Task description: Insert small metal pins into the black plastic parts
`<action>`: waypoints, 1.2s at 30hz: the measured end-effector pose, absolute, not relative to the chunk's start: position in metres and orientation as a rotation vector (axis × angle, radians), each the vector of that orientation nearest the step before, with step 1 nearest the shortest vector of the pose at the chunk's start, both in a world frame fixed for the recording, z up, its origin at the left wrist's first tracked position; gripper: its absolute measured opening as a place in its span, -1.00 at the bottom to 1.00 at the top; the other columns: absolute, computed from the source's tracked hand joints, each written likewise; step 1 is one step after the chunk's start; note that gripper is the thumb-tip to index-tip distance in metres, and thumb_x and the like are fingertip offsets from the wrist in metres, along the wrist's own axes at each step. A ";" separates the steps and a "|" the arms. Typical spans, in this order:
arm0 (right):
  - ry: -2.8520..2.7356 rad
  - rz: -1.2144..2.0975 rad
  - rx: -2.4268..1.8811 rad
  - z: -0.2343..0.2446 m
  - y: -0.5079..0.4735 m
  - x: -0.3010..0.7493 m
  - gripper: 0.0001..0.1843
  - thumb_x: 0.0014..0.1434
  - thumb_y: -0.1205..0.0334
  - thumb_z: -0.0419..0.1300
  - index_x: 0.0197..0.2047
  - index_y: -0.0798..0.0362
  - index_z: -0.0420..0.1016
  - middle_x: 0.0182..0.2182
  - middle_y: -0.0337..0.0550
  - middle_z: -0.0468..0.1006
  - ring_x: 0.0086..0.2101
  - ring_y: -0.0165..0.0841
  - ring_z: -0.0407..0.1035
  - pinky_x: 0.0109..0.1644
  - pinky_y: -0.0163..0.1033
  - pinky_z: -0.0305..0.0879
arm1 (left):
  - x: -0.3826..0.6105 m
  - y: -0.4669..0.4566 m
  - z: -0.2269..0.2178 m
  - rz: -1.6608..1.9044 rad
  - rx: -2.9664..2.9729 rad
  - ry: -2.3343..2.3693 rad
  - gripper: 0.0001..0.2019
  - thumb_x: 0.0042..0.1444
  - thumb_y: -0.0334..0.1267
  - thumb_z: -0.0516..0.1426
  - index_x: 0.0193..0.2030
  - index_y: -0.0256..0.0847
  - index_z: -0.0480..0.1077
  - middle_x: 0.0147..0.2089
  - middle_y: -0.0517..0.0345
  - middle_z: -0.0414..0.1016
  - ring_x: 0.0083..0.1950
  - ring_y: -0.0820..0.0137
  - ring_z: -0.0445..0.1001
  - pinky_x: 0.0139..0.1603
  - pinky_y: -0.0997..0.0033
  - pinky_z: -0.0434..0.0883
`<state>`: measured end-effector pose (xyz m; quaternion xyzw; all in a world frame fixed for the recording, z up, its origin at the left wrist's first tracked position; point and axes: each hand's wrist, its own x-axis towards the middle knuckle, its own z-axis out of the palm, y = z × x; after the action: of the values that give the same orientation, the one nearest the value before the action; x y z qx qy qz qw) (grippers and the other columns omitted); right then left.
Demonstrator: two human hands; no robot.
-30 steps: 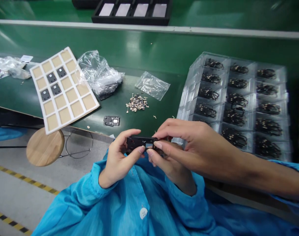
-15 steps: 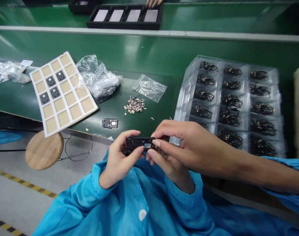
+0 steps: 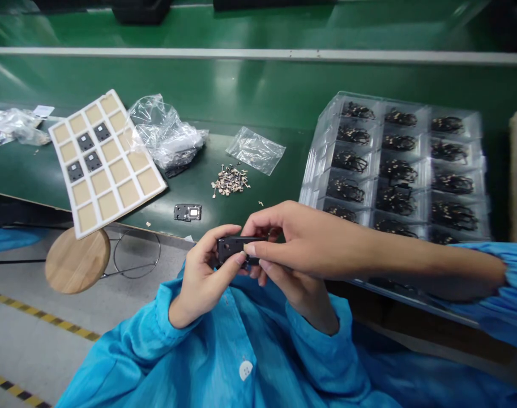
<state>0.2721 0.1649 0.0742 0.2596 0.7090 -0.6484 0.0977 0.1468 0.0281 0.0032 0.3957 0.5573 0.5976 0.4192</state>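
Observation:
A small flat black plastic part (image 3: 233,245) is held level in front of my chest. My left hand (image 3: 207,272) grips its left end, thumb on the near edge and fingers round the far side. My right hand (image 3: 298,289) is closed at the right end, thumb at the near edge and fingertips underneath, partly hidden. Another person's hand (image 3: 296,235) reaches in from the right and lies over the part's right half, its thumb on the top face. A similar black part with a silvery rectangle (image 3: 187,212) lies on the bench just beyond my left hand.
On the green bench (image 3: 258,85) are a compartmented tray (image 3: 121,195) holding several black parts, plastic wrapping (image 3: 169,136), a clear bag (image 3: 256,150) and a pile of tiny metal pieces (image 3: 230,181). Clear trays of black cables (image 3: 396,170) stand right. A round stool (image 3: 76,260) stands lower left.
The other person's hand has moved left, further over the black part, and now covers its right half. My two hands keep nearly the same hold. The view has shifted slightly.

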 end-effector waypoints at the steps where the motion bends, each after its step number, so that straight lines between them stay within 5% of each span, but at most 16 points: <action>1: 2.088 -1.930 0.753 0.074 0.165 0.272 -0.87 0.16 0.41 0.11 -0.36 0.09 0.46 -0.49 -0.23 0.59 -0.41 -0.34 0.53 -0.36 -0.34 0.46 | 0.147 0.028 0.003 1.507 0.993 1.399 -0.75 0.12 -0.35 0.24 -0.04 -0.20 0.42 -0.34 0.23 0.58 -0.48 0.50 0.57 -0.44 0.63 0.55; 8: 1.970 -2.180 0.829 0.072 0.161 0.288 -0.89 0.13 0.21 0.21 -0.36 0.08 0.46 -0.48 -0.20 0.58 -0.43 -0.29 0.53 -0.34 -0.27 0.50 | 0.149 0.031 0.007 1.528 1.057 1.328 -0.78 0.22 -0.31 0.15 0.01 -0.22 0.43 -0.39 0.23 0.56 -0.48 0.52 0.55 -0.42 0.64 0.54; 16: 1.916 -2.398 0.888 0.061 0.155 0.314 -0.64 0.13 -0.05 0.30 -0.28 0.11 0.43 -0.44 -0.13 0.59 -0.43 -0.27 0.54 -0.33 -0.25 0.53 | 0.158 0.040 0.010 1.527 1.093 1.220 -0.76 0.24 -0.31 0.14 0.04 -0.18 0.41 -0.38 0.24 0.54 -0.47 0.53 0.54 -0.44 0.65 0.53; 24: 1.747 -2.610 0.827 0.060 0.167 0.345 -0.75 0.15 0.09 0.32 -0.29 0.11 0.45 -0.38 -0.11 0.60 -0.36 -0.21 0.55 -0.23 -0.12 0.54 | 0.174 0.056 0.021 1.406 1.237 1.180 -0.71 0.27 -0.23 0.10 0.10 -0.19 0.38 -0.34 0.17 0.55 -0.44 0.47 0.55 -0.41 0.57 0.54; 29: 1.817 -2.719 1.247 0.078 0.181 0.372 -0.84 -0.02 0.15 0.41 -0.41 -0.01 0.54 -0.45 -0.29 0.55 -0.44 -0.36 0.48 -0.28 -0.30 0.48 | 0.178 0.063 0.025 1.436 1.356 1.048 -0.67 0.27 -0.29 0.11 0.17 -0.15 0.33 -0.24 0.12 0.59 -0.32 0.48 0.57 -0.24 0.55 0.54; 36: 2.124 -2.191 1.183 0.120 0.206 0.446 -0.97 -0.04 0.24 0.39 -0.46 -0.03 0.63 -0.55 -0.26 0.51 -0.57 -0.47 0.37 -0.52 -0.47 0.34 | 0.151 0.057 0.005 1.600 1.226 1.293 -0.74 0.24 -0.19 0.13 0.02 -0.23 0.44 -0.31 0.10 0.60 -0.40 0.43 0.56 -0.35 0.49 0.53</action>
<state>0.4455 0.2058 0.1200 0.3608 0.6476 -0.6679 -0.0655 0.1509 0.0569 0.0049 0.4767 0.5028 0.6220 0.3647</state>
